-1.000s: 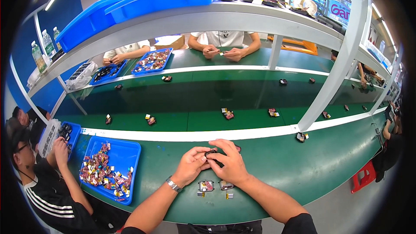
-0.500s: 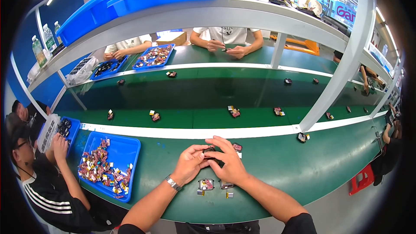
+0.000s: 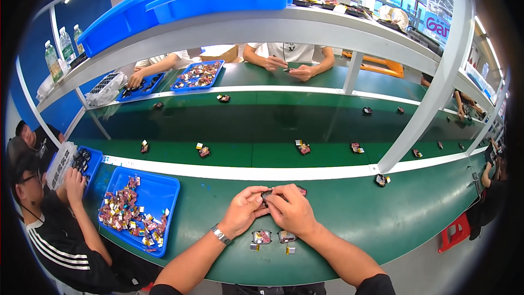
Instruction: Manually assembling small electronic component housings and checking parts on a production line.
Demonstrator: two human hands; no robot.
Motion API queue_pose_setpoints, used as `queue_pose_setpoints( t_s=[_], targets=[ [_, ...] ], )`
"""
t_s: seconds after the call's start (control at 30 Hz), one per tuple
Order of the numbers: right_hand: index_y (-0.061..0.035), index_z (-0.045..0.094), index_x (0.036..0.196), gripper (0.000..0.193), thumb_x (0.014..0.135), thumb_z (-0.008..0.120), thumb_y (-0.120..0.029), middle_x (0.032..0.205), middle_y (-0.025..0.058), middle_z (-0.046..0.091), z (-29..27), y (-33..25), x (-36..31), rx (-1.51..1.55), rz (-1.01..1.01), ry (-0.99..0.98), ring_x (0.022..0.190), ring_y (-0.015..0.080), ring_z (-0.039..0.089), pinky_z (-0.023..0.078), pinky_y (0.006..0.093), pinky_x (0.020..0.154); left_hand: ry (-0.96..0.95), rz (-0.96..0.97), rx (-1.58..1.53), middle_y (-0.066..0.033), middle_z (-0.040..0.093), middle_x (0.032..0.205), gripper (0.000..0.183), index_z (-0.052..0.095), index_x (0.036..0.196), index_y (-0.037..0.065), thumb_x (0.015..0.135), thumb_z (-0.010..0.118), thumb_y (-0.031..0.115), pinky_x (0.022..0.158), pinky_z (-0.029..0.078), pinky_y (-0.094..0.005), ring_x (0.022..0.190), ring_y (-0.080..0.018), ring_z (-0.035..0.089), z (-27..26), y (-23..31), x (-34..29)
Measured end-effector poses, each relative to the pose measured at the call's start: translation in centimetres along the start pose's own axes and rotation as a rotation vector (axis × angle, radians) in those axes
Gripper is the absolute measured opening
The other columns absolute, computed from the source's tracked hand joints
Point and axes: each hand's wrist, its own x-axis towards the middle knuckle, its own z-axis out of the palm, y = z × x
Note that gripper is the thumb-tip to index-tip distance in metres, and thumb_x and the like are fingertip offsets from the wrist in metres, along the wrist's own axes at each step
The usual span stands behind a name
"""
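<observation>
Both hands, left (image 3: 243, 212) and right (image 3: 292, 212), pinching one small dark part (image 3: 267, 195) above the green table (image 3: 349, 224), long axis lying left-right.

Bright overhead strip lighting, soft shadows, sharp centre, strong fisheye bending toward dark rim

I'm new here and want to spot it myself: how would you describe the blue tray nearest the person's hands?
Start at the long green workbench along the lower part of the view. Left of the person's left hand lies a shallow blue tray. It is heaped with small mixed-colour parts, unlike the smaller blue tray further left, which holds dark parts.
</observation>
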Motion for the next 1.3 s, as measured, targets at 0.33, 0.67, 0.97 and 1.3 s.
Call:
queue_pose_setpoints(
  t_s=[0.33,0.67,0.97,1.3],
  targets=[
    [-0.0054,0.067,0.092,0.022,0.071,0.072,0.0,0.096,0.0066,0.06,0.37,-0.74,-0.16,-0.108,0.044,-0.038,0.082,0.0237,0.06,0.053,0.0336,0.068,-0.006,-0.026,0.02,-0.0112,0.06,0.123,0.029,0.048,0.129,0.001,0.101,0.051,0.007,0.099,0.052,-0.0381,0.113,-0.0197,0.06,-0.28,-0.06,0.01],
    [-0.0056,0.067,0.095,0.025,0.071,0.073,-0.001,0.095,0.0059,0.061,-0.02,-0.17,-0.26,-0.157,-0.015,-0.044,0.083,0.0231,0.061,0.054,0.0324,0.068,0.015,-0.034,0.03,-0.0109,0.062,0.119,0.028,0.049,0.126,0.002,0.099,0.054,0.01,0.099,0.051,-0.043,0.111,-0.0219,0.061,-0.16,-0.13,0.35],
    [-0.0043,0.068,0.094,0.023,0.072,0.071,-0.001,0.094,0.006,0.061,0.39,-0.39,-0.61,-0.205,-0.018,-0.019,0.083,0.0232,0.061,0.054,0.0324,0.067,0.012,-0.027,0.038,-0.0092,0.063,0.116,0.029,0.049,0.126,0.002,0.099,0.055,0.01,0.099,0.052,-0.0424,0.11,-0.0211,0.061,0.14,-0.2,0.34],
    [-0.0027,0.065,0.096,0.024,0.073,0.066,-0.011,0.103,0.007,0.061,0.34,0.15,-0.44,-0.327,-0.14,-0.032,0.093,0.0226,0.06,0.052,0.0342,0.076,0.032,0.0,0.061,-0.0101,0.063,0.115,0.027,0.05,0.126,0.002,0.099,0.054,0.009,0.095,0.054,-0.0402,0.107,-0.0201,0.063,0.32,-0.34,0.36]
  ],
)
